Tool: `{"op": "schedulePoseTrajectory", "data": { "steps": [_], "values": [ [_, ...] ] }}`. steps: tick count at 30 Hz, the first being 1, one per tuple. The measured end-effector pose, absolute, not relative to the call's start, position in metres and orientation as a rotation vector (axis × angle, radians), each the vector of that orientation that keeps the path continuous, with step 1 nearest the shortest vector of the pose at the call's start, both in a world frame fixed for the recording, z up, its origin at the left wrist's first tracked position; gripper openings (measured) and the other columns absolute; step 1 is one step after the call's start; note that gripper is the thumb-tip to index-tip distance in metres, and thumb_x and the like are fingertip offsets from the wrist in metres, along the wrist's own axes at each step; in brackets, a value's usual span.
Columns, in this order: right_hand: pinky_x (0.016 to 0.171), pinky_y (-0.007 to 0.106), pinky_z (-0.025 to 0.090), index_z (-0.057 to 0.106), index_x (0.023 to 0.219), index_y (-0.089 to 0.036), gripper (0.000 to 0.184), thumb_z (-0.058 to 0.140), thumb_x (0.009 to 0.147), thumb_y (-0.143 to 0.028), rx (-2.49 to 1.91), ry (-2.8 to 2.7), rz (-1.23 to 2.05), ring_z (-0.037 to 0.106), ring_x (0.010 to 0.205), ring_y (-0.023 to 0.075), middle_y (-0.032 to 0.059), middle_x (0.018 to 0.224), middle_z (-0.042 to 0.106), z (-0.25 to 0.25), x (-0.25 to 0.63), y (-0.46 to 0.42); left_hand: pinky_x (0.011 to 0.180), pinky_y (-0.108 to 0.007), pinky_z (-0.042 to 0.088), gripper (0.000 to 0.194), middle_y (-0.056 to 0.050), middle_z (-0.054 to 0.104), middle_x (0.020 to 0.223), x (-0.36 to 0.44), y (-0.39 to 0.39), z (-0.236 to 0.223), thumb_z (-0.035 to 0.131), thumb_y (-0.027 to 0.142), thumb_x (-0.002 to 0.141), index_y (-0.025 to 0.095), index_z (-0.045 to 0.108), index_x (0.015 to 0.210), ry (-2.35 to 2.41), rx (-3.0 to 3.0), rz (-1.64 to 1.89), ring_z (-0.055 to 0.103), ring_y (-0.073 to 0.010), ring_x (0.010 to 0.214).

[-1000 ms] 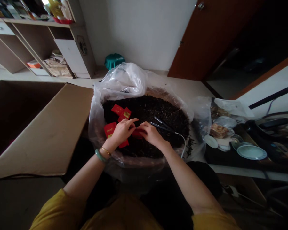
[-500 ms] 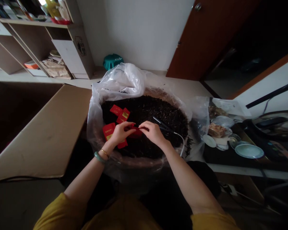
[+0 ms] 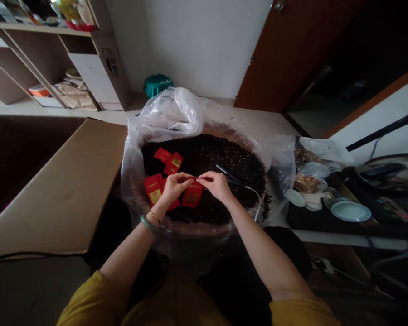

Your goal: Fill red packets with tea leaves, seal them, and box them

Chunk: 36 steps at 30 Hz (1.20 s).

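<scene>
A small red packet (image 3: 192,195) with a gold patch hangs by its top edge between my hands. My left hand (image 3: 175,185) pinches one side of that edge, and my right hand (image 3: 216,183) pinches the other. Below lies a heap of dark, dry leaf-like pieces (image 3: 207,149) in a round container lined with a clear plastic bag (image 3: 177,113). More red packets (image 3: 153,186) rest on the heap left of my left hand, and others (image 3: 173,164) lie beyond it. A dark, slim sealer-like tool (image 3: 231,175) with a white cord lies to the right of my right hand.
An open cardboard box (image 3: 61,181) stands at the left. On the right, a low table holds a pale green dish (image 3: 351,211), a white lid (image 3: 295,198) and a clear kettle (image 3: 394,170). Behind are a shelf unit (image 3: 112,72), a teal bag (image 3: 157,85) and a brown door (image 3: 275,59).
The red packet between my hands has turned so that its front with the gold patch now hangs in view. My fingers have come closer together along its top edge.
</scene>
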State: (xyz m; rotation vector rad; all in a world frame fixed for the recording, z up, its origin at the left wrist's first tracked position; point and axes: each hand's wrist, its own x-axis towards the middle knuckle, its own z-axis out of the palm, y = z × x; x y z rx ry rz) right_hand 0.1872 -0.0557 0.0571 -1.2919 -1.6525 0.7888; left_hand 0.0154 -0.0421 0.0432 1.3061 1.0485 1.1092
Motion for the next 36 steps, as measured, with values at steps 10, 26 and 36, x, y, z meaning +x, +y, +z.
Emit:
{"op": "schedulePoseTrajectory", "data": {
  "steps": [10,26,36],
  "values": [
    [0.074,0.034,0.052,0.069,0.099,-0.021,0.023,0.060,0.082,-0.032,-1.429,-1.773,0.624,0.066,0.081,0.0203,0.0066,0.093,0.071,0.052,0.208,-0.043,0.068,-0.031,0.053,0.050,-0.006,0.073,0.076,0.026,-0.048,0.037,0.086,0.039,0.047,0.010,0.069,0.085,0.944,1.049,0.823,0.067,-0.0184,0.067],
    [0.087,0.037,0.045,0.060,0.114,-0.017,0.034,0.064,0.081,-0.025,-2.105,-2.011,0.113,0.055,0.104,0.0265,0.0142,0.109,0.060,0.030,0.257,-0.027,0.068,-0.029,0.051,0.048,-0.005,0.073,0.073,0.024,-0.046,0.035,0.088,0.038,0.043,0.010,0.072,0.080,0.905,0.977,0.825,0.066,-0.0167,0.064],
    [0.083,0.032,0.049,0.067,0.109,-0.020,0.036,0.072,0.074,-0.027,-1.436,-2.165,0.683,0.064,0.091,0.0197,0.0064,0.100,0.067,0.083,0.223,-0.058,0.061,-0.025,0.049,0.037,-0.003,0.071,0.069,0.028,-0.049,0.034,0.086,0.031,0.046,0.010,0.072,0.074,0.934,1.111,0.789,0.063,-0.0148,0.061]
  ]
}}
